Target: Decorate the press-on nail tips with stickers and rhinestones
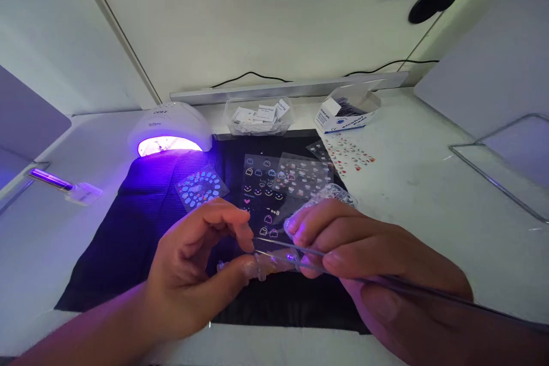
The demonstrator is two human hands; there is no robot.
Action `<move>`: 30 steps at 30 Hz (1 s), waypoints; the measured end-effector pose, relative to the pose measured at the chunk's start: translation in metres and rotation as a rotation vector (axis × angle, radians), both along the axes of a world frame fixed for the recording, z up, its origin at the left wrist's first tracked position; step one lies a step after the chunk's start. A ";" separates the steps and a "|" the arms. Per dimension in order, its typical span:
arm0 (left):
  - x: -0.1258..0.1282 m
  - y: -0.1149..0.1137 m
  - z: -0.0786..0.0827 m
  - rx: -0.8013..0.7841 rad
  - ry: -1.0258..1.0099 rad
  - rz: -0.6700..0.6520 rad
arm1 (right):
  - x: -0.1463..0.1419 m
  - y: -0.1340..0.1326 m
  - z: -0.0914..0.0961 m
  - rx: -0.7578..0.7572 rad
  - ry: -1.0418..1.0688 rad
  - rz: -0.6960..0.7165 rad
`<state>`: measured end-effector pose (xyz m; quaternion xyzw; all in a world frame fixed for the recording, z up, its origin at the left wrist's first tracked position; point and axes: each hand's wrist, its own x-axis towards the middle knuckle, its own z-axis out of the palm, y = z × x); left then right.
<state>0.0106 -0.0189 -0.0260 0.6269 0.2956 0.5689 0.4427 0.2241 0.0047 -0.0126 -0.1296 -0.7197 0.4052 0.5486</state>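
Note:
My right hand grips a pair of thin metal tweezers, their two tips apart and pointing left. My left hand is curled, its index finger and thumb tips close to the tweezer tips; anything small between them is too hard to make out. By the left thumb is a clear, shiny piece, its kind unclear. Beneath and beyond the hands lie a sticker sheet with ghosts and smiley faces, a second sticker sheet and a clear case of small decorations, partly hidden by my right hand.
A white nail lamp glows purple at the back left. A blue-dotted sheet lies on the black mat. Behind stand a clear tub of packets and an alcohol pad box. A small lit wand is at left.

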 end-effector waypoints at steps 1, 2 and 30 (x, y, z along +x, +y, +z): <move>0.000 0.000 0.000 -0.001 -0.001 0.001 | 0.000 0.000 0.000 0.000 -0.004 0.006; 0.001 0.000 0.000 -0.003 -0.002 0.001 | 0.000 0.001 0.000 -0.001 -0.007 0.006; 0.000 -0.005 0.002 -0.062 0.154 0.099 | 0.002 -0.006 -0.002 -0.033 -0.009 -0.064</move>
